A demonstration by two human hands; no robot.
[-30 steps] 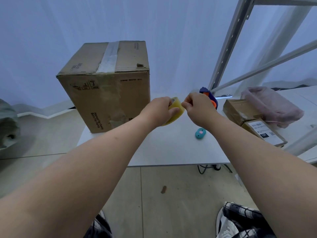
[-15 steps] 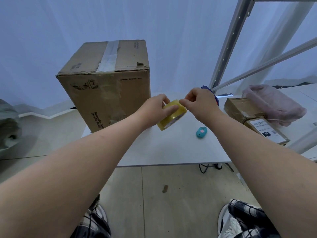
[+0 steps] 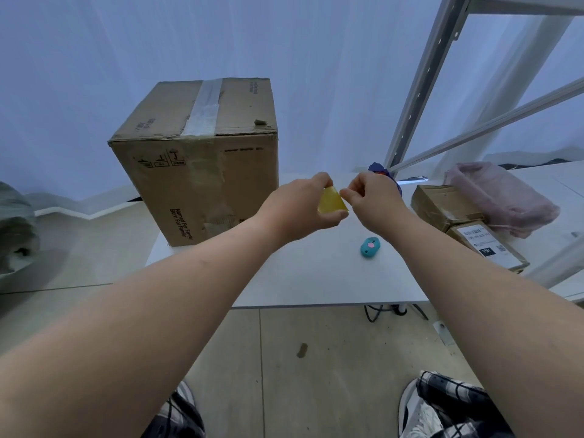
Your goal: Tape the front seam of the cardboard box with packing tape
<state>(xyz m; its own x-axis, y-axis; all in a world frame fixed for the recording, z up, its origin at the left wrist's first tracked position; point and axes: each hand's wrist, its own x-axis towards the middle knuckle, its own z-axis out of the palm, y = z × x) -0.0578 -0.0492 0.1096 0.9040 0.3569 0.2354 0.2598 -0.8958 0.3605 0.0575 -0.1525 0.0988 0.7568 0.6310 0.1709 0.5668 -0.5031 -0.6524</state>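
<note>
Head view. The box (image 3: 202, 159) stands upright on the left end of the white table (image 3: 316, 279), its long axis vertical; one corner edge faces the camera side at lower left, and the broad printed face turns toward the person. A strip of old tape (image 3: 203, 107) runs along the top seam, from the far edge to the near edge, and ends just over the front face (the print on that face reads sideways). The tape roll (image 3: 331, 202), yellow, is held in the air above the table, to the right of the box and apart from it; only part of it shows between the hands, so which way its hole faces cannot be told. The left hand (image 3: 300, 207) is curled around the roll, fingers closed on it from the left and below. The right hand (image 3: 373, 200) meets the roll at its right edge, thumb and forefinger pinched together there; whether they hold a loose tape end cannot be told. The other right fingers are folded into the palm. A teal cutter (image 3: 370, 247) lies on the table below the right hand. Two small parcels (image 3: 467, 229) and a pink bag (image 3: 502, 197) rest at the right end.
</note>
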